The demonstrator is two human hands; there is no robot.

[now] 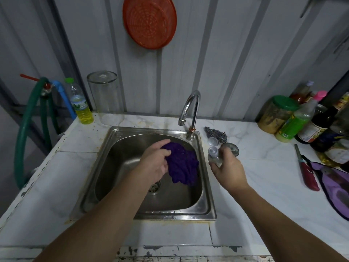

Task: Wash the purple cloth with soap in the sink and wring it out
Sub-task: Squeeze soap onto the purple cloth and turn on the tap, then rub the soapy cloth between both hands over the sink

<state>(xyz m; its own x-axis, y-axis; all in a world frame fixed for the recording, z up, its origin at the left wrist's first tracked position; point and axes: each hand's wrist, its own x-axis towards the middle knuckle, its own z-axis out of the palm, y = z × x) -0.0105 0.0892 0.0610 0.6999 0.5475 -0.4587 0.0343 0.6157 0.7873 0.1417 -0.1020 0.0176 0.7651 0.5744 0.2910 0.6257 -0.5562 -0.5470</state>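
Note:
A crumpled, wet purple cloth (182,165) hangs over the right side of the steel sink (113,140), and my left hand (155,161) grips its left edge. My right hand (227,169) holds a small clear soap bottle (214,155) with its flip cap open, tilted toward the sink just above the right rim. The chrome tap (190,108) arches over the back of the basin; no water is visible running from it. The drain (154,187) shows below my left wrist.
A steel scourer (216,134) and a round lid (232,148) lie right of the tap. Bottles and jars (294,120) crowd the back right. A red-handled lighter (306,171) and purple bag (338,188) lie right. A yellow-liquid bottle (80,104) and glass jar (103,97) stand back left.

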